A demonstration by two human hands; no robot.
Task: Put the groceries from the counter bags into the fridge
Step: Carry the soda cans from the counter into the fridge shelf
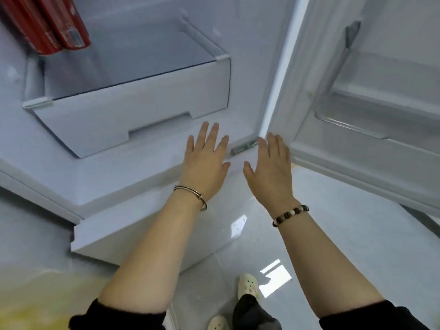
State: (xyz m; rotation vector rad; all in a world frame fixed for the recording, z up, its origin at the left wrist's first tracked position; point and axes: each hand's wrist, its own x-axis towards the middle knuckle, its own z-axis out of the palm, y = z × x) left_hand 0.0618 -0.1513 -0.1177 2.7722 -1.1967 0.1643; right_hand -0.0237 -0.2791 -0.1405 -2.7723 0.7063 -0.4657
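Note:
The fridge stands open in front of me, its white drawer [133, 110] closed under a glass shelf [133, 60]. A red package [51, 22] lies on that shelf at the top left. My left hand [206, 160] is stretched out flat with straight fingers, hovering before the fridge floor below the drawer, and holds nothing. Beside it, my right hand [271, 163] is likewise flat and empty, near the door hinge [244, 147]. No counter bags are in view.
The open fridge door [357, 129] with its empty door shelves stands to the right. A white lower compartment front [133, 236] juts out beneath my left forearm. Glossy floor tiles and my feet in pale clogs [248, 288] are below.

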